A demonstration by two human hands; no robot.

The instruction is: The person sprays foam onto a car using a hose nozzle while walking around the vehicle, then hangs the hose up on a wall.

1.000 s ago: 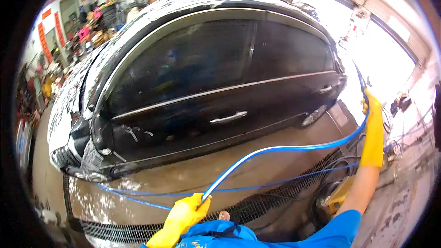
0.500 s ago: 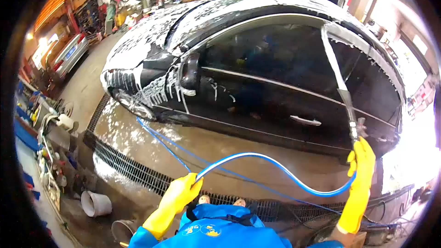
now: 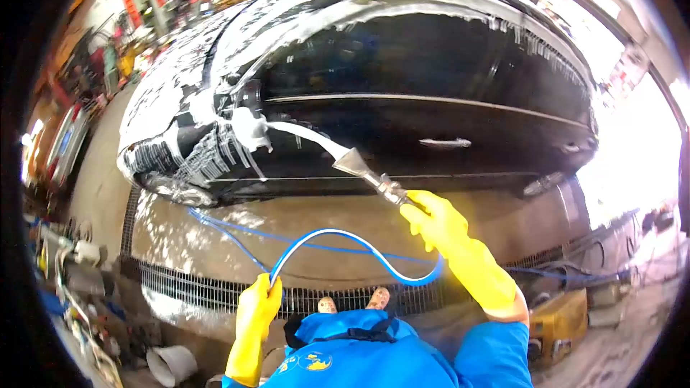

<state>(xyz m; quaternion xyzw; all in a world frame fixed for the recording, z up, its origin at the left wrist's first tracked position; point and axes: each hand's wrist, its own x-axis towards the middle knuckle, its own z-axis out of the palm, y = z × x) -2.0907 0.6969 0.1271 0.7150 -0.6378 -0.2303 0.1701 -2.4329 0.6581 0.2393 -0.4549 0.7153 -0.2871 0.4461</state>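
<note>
My right hand (image 3: 438, 226), in a yellow rubber glove, grips a foam gun (image 3: 370, 177) with a clear flared nozzle. A white stream of foam (image 3: 305, 134) shoots from it onto the wing mirror, which is covered in white. My left hand (image 3: 257, 302), gloved alike, is closed around a blue hose (image 3: 320, 233) that loops across to my right hand. Beyond stands a black car (image 3: 402, 133), side on, with foam over its bonnet, roof edge and front wing. The lower door is mostly bare of foam.
A metal drain grate (image 3: 208, 280) runs across the wet floor by my feet. The blue hose trails toward the front wheel. A white bucket (image 3: 172, 365) lies at lower left, and a yellow box (image 3: 559, 320) stands at right. Shelves of clutter line the back.
My right hand has swung left and the foam stream has moved from the rear window to the wing mirror. Foam now lines the top of the windows. My left hand still holds the hose.
</note>
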